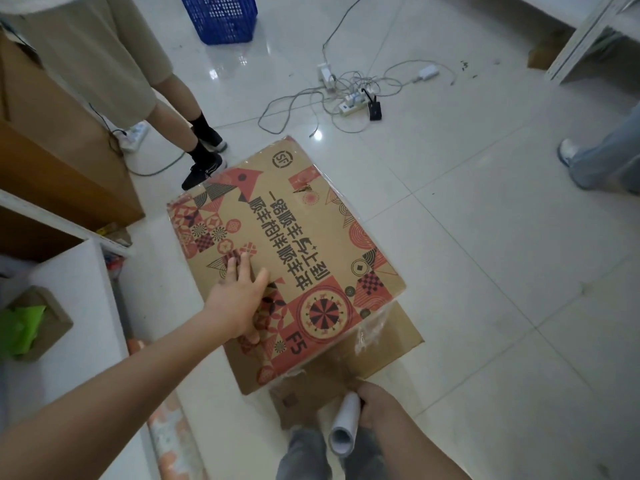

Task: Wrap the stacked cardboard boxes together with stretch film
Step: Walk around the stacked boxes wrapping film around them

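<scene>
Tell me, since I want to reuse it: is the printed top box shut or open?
Shut. The printed top box shows one flat, unbroken face, with the left hand flat on it and film over its corner.

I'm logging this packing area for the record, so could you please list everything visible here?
printed cardboard box: 1, brown with red patterns, top of the stack, floor centre
plain cardboard box: 1, brown, beneath the printed one
stretch film: clear, over the stack's near right corner
film roll: 1, white, bottom centre
crate: 1, blue, top
power strips and cables: tangle, white, on the floor beyond the stack
large carton: 1, brown, left
bystanders' legs: two people, top left and right edge
left hand: flat on the printed box
right hand: gripping the film roll
</scene>
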Demonstrator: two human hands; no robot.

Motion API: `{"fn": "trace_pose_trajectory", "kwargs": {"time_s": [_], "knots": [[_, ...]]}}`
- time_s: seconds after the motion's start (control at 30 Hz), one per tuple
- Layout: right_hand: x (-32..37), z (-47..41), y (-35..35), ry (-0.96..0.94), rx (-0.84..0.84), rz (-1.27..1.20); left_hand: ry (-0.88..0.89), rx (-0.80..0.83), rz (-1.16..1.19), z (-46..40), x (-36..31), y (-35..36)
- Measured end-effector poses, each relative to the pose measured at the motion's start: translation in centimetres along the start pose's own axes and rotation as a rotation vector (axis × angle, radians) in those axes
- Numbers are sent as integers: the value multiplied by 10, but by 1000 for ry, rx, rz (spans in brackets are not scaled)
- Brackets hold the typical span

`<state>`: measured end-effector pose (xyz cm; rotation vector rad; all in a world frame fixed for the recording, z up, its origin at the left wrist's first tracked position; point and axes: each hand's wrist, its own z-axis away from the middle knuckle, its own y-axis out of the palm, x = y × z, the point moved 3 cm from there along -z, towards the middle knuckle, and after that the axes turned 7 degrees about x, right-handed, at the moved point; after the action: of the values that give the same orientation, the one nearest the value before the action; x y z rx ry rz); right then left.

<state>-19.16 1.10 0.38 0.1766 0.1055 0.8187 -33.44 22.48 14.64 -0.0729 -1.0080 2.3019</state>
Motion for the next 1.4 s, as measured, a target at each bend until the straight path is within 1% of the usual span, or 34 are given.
{"fn": "trace_pose_trajectory", "kwargs": {"time_s": [0.13,0.27,0.33,0.4,0.43,0.5,0.6,0.67,0.73,0.87,0.93,1.0,1.07,1.17,1.4], "knots": [[5,-4,-10,3,-19,48,11,11,18,2,1,-2],[9,-13,-23,23,-9,-3,22,14,39,2,3,-3],[13,-9,-28,24,-57,16,33,13,46,0,3,-3],[18,-6,-29,21,-67,9,43,6,49,-1,3,-2],[20,-4,-28,21,-76,31,47,9,51,-1,3,-2],[22,0,-23,11,-35,127,52,20,56,-1,4,-3],[23,-1,-22,42,-74,297,65,36,56,1,5,-5],[27,-1,-24,26,-113,369,71,37,52,2,5,-5],[34,0,-26,9,-120,370,73,33,54,1,4,-5],[40,1,-37,43,-185,239,73,22,37,-3,4,-2],[37,-2,-39,10,-178,225,74,24,19,-3,5,-1],[35,-6,-39,-18,-128,242,77,39,14,-3,5,-2],[35,-3,-44,3,-83,234,73,49,9,-2,5,-3],[42,-2,-61,88,-113,301,64,52,0,-3,4,-3],[73,-9,-65,145,-79,399,4,145,-1,0,0,-8]]}}
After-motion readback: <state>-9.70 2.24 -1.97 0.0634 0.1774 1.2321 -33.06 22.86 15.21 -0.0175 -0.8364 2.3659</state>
